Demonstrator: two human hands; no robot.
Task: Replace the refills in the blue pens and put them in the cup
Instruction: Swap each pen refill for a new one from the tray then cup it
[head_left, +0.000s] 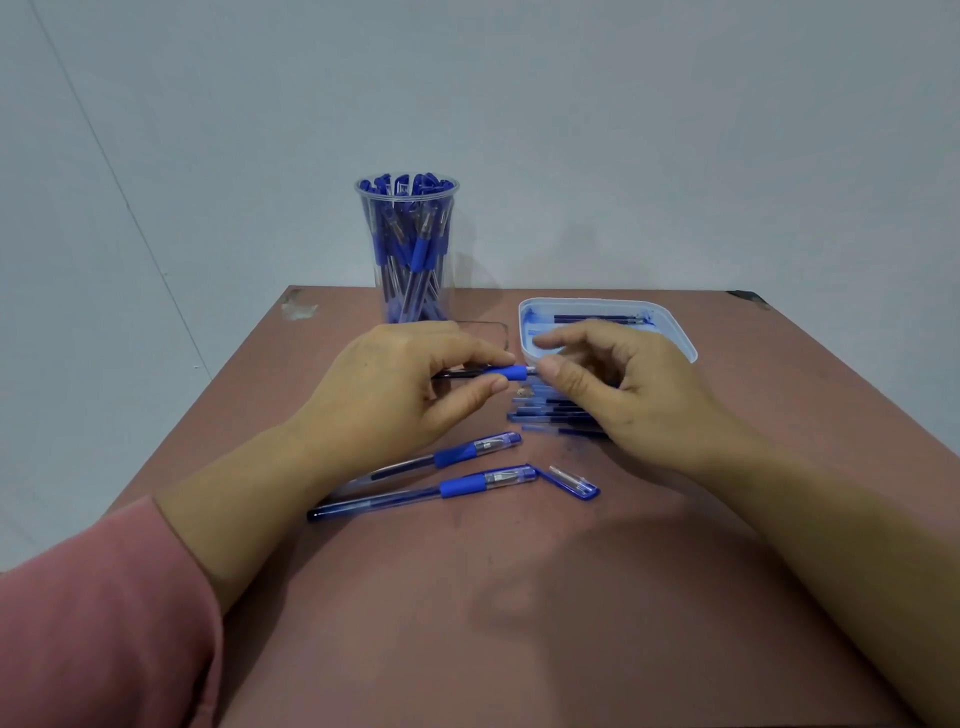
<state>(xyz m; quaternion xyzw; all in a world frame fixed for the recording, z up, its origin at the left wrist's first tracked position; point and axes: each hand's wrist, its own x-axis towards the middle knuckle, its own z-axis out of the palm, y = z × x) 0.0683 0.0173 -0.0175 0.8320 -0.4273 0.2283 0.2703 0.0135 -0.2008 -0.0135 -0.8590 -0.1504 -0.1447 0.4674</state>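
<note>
My left hand (415, 384) grips a blue pen (506, 372) by its barrel, just behind the blue rubber grip, holding it level above the table. My right hand (613, 384) pinches the pen's tip end between thumb and fingers. Two capped blue pens (457, 455) (467, 487) lie side by side on the table in front of my hands. A loose blue cap (571, 483) rests just right of the nearer pen. A pile of refills (545, 413) lies under my right hand. The clear cup (408, 244), full of blue pens, stands at the back.
A white tray (670, 322) stained with blue ink holds a few refills at the back right. The brown table (519, 623) ends near the cup and drops off on the left. A grey wall rises behind it.
</note>
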